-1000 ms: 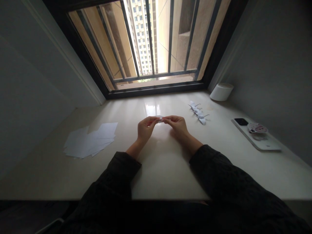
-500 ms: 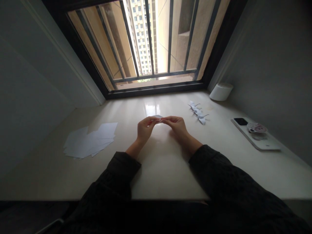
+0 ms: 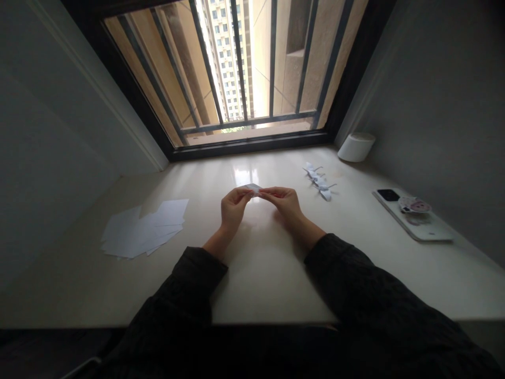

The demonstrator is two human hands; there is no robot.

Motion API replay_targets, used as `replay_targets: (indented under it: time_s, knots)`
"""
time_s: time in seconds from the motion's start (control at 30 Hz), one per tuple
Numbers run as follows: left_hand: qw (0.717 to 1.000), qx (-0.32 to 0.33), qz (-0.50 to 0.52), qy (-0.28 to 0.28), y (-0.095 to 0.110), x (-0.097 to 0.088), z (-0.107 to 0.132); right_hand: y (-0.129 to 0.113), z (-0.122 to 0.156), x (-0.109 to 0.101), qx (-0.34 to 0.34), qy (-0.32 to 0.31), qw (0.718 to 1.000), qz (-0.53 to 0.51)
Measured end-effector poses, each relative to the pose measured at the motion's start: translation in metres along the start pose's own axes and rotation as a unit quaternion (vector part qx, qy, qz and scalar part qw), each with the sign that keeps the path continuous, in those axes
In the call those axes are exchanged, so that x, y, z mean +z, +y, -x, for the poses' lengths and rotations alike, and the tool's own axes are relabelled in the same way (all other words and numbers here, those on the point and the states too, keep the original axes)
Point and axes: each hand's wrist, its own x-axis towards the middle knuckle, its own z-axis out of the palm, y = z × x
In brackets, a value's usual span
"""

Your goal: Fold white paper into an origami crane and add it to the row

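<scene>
Between my fingertips is a small folded piece of paper [image 3: 254, 188], mostly covered by the fingers. My left hand [image 3: 233, 206] pinches its left side, thumb against fingers. From the right, my right hand [image 3: 284, 201] grips it the same way, with the fingertips of both hands close together. Both hands are just above the white tabletop [image 3: 258, 273]. To the right of my right hand, several folded paper cranes [image 3: 317, 181] stand in a row. Off to the left lies a loose, fanned pile of white paper sheets [image 3: 145, 229].
A white phone [image 3: 414, 218] with a round pinkish grip on its back lies at the right. Behind it, a white cylindrical object [image 3: 356, 147] leans near the wall. A dark-framed window [image 3: 252, 150] with bars closes off the far side.
The fingertips have shifted slightly on the folded paper, and a little more of it shows between them. The camera view has moved slightly; the other objects stay put.
</scene>
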Motion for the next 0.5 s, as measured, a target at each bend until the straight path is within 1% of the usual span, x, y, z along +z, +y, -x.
replay_targets:
  time_s: [0.13, 0.27, 0.4, 0.5]
  knots:
    - [1.000, 0.013, 0.011, 0.002, -0.0034, -0.0034, -0.0031, 0.0039, -0.0039, -0.0022, -0.001, 0.015, 1.000, -0.011]
    - [1.000, 0.026, 0.005, 0.011, -0.0052, -0.0040, -0.0033, 0.0085, -0.0062, -0.0033, -0.003, 0.015, 1.000, 0.004]
    - [0.999, 0.045, -0.008, 0.009, -0.0039, -0.0037, -0.0018, 0.0103, -0.0065, -0.0037, -0.024, 0.020, 0.999, 0.044]
    - [0.998, 0.059, -0.037, 0.000, -0.0024, -0.0044, -0.0010, 0.0094, -0.0061, -0.0035, -0.057, 0.008, 0.995, 0.081]
